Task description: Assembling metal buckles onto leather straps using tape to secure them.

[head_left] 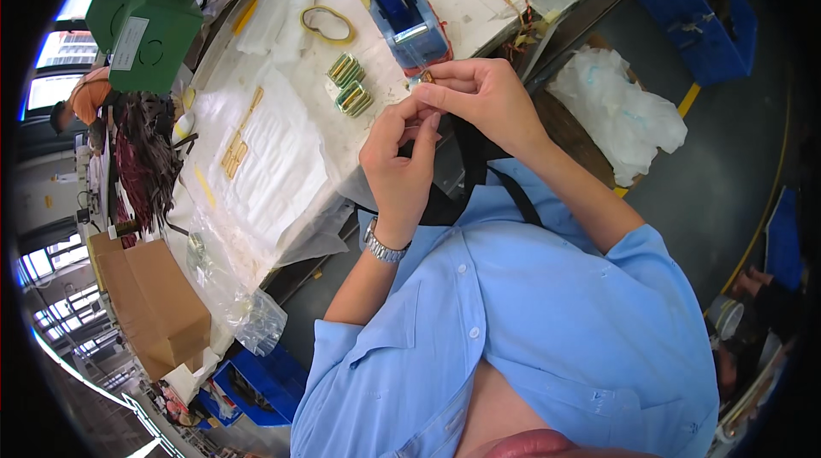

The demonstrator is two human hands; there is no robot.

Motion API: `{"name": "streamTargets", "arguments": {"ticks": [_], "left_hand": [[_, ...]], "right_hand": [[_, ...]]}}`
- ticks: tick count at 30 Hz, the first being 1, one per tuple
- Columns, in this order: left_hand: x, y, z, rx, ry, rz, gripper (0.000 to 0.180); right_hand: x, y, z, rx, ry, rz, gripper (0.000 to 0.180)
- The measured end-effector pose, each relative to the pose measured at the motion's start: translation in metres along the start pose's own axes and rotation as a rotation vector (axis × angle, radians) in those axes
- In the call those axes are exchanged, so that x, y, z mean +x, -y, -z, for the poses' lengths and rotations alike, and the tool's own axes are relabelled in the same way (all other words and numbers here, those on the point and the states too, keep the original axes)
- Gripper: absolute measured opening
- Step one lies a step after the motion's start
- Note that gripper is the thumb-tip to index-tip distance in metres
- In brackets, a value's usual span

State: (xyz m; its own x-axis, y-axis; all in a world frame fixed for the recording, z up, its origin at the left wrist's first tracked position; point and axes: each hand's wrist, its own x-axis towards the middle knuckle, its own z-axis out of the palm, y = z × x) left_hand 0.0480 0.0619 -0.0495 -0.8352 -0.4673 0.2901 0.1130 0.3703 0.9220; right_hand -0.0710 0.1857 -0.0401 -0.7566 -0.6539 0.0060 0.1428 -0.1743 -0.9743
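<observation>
My two hands meet at the table's front edge, just below a blue tape dispenser [396,13]. The right hand [487,99] is closed, pinching a small gold-coloured metal piece [427,78] close to the dispenser's cutting end. Beside it, my left hand [398,154] is closed with thumb and fingers bent together; whatever lies between them is too small or hidden to name. Left of the dispenser sit two bundles of shiny gold-green metal pieces, a farther bundle [345,70] and a nearer bundle [353,100]. Several flat gold-coloured pieces [233,155] rest on white sheeting [282,176].
A yellow tape roll [327,23] lies behind the bundles. A green bin [150,13] stands far left, a cardboard box [158,304] near left. Clear plastic bags [244,308] hang over the table edge. To the right are a white plastic bag [616,112] and a blue crate [701,17].
</observation>
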Motion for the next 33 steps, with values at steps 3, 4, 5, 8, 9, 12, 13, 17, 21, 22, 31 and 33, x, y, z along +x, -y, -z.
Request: {"name": "streamTargets", "arguments": {"ticks": [3,4,5,8,9,12,13,17,21,22,31,33], "left_hand": [[-0.003,0.005,-0.005,0.041,-0.037,-0.03,0.02],[-0.004,0.005,-0.006,0.068,-0.055,-0.042,0.02],[-0.004,0.006,-0.006,0.066,-0.057,-0.043,0.02],[-0.003,0.007,-0.006,0.179,-0.086,-0.221,0.02],[-0.003,0.008,-0.004,0.144,-0.115,-0.149,0.021],[0.008,0.002,0.005,0.139,-0.151,-0.134,0.025],[0.014,-0.001,0.007,0.171,-0.155,-0.192,0.029],[0.031,-0.006,0.011,0.176,-0.107,-0.278,0.026],[0.04,-0.001,0.015,0.281,-0.089,-0.385,0.023],[0.042,-0.001,0.015,0.316,-0.077,-0.41,0.021],[0.058,-0.003,0.011,0.325,-0.081,-0.445,0.019],[0.056,-0.002,0.011,0.356,-0.072,-0.454,0.019]], "right_hand": [[0.0,0.001,-0.001,0.021,-0.017,-0.016,0.032],[0.0,0.001,-0.001,0.018,-0.022,-0.017,0.032],[-0.001,0.002,-0.002,0.016,-0.02,-0.016,0.032],[-0.002,0.003,-0.004,0.026,-0.038,-0.034,0.034],[-0.003,0.002,-0.005,0.018,-0.028,-0.012,0.035],[-0.003,-0.002,0.0,0.024,-0.011,0.012,0.036],[-0.003,-0.002,0.002,0.041,-0.007,0.013,0.036],[-0.002,-0.001,0.004,0.026,0.025,0.002,0.035],[-0.004,-0.003,0.003,0.068,0.06,0.009,0.036],[-0.004,-0.003,0.004,0.055,0.067,0.014,0.036],[-0.004,-0.002,0.005,0.076,0.07,0.01,0.038],[-0.004,0.002,0.007,0.054,0.088,-0.019,0.039]]}}
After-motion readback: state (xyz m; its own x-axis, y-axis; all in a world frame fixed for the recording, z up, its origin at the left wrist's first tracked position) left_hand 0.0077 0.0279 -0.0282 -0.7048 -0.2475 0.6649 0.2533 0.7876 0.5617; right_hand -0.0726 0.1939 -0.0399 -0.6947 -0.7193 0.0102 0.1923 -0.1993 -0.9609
